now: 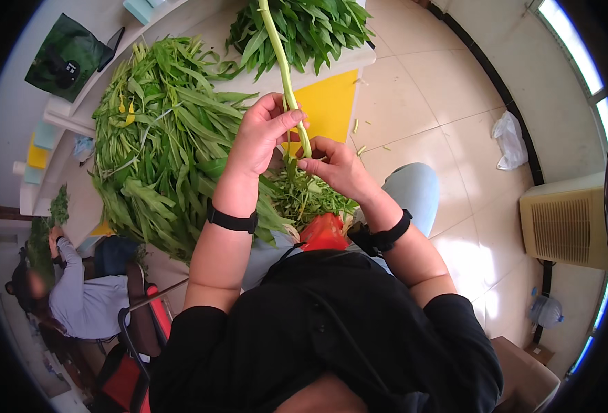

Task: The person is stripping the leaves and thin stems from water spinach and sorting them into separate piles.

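My left hand point(268, 129) grips a long pale-green leafy-vegetable stem point(277, 46) between thumb and fingers. The stem rises past the top of the view. At its lower end, the thumb and fingers of my right hand point(340, 168) pinch the tip, where a small green leaf point(292, 173) hangs. Beneath both hands lies a heap of loose leaves and trimmings point(309, 196), above a red plastic bag point(325, 232) between my legs. Left of my left hand spreads a large pile of long-leaved greens point(164, 139), partly bound with a pale tie point(154, 124).
Another bunch of greens point(304, 31) lies on the white tabletop point(330, 64) with a yellow panel point(330, 103). Stem scraps point(356, 125) and a white plastic bag point(509, 139) are on the tiled floor. At lower left, a person point(87, 299) sits near a red-and-black chair point(123, 382).
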Tool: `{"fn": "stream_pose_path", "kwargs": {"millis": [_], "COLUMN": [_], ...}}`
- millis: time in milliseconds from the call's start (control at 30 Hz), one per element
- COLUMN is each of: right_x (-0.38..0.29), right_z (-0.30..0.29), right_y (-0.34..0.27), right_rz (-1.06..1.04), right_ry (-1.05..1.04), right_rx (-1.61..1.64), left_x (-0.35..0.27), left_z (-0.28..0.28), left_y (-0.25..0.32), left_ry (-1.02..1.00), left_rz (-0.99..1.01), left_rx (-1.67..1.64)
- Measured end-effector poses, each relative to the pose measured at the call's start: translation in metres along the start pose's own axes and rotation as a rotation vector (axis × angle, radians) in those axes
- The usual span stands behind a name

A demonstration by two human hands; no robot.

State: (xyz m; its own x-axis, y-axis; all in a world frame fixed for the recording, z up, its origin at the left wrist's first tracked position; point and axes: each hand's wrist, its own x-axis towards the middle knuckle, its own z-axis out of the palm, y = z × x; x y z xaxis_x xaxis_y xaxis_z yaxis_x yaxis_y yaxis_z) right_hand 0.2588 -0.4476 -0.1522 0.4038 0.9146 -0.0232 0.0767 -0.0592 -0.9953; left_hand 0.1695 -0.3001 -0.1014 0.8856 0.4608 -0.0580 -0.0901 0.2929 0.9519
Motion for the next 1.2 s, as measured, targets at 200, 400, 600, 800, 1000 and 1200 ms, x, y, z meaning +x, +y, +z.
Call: {"fn": "stream_pose_path", "kwargs": {"millis": [200, 400, 600, 800, 1000, 1200], "right_x": [-0.002, 0.0, -0.003, 0.007, 0.01, 0.006], "right_z": [-0.006, -0.021, -0.024, -0.017, -0.024, -0.028], "right_y": [0.003, 0.01, -0.004, -0.008, -0.014, -0.013], "right_rz": [-0.04, 0.009, 0.05, -0.031, -0.079, -0.081], "right_ry": [-0.071, -0.138, -0.157, 0.02, 0.058, 0.001], "right_rx": [0.102, 0.377, 0.602, 0.277, 0.203, 0.067], "left_x": [0.002, 0.011, 0.018, 0.019, 0.016, 0.01], "left_z": [0.002, 0.0, -0.002, 0.005, 0.004, 0.013], "left_y": [0.004, 0.007, 0.007, 0.002, 0.005, 0.008], "left_ry": [0.046, 0.065, 0.115, 0.171, 0.172, 0.125], "left_rz": [0.026, 0.046, 0.051, 0.052, 0.097, 0.091], "left_rx": [0.017, 0.003, 0.006, 0.071, 0.131, 0.097]}}
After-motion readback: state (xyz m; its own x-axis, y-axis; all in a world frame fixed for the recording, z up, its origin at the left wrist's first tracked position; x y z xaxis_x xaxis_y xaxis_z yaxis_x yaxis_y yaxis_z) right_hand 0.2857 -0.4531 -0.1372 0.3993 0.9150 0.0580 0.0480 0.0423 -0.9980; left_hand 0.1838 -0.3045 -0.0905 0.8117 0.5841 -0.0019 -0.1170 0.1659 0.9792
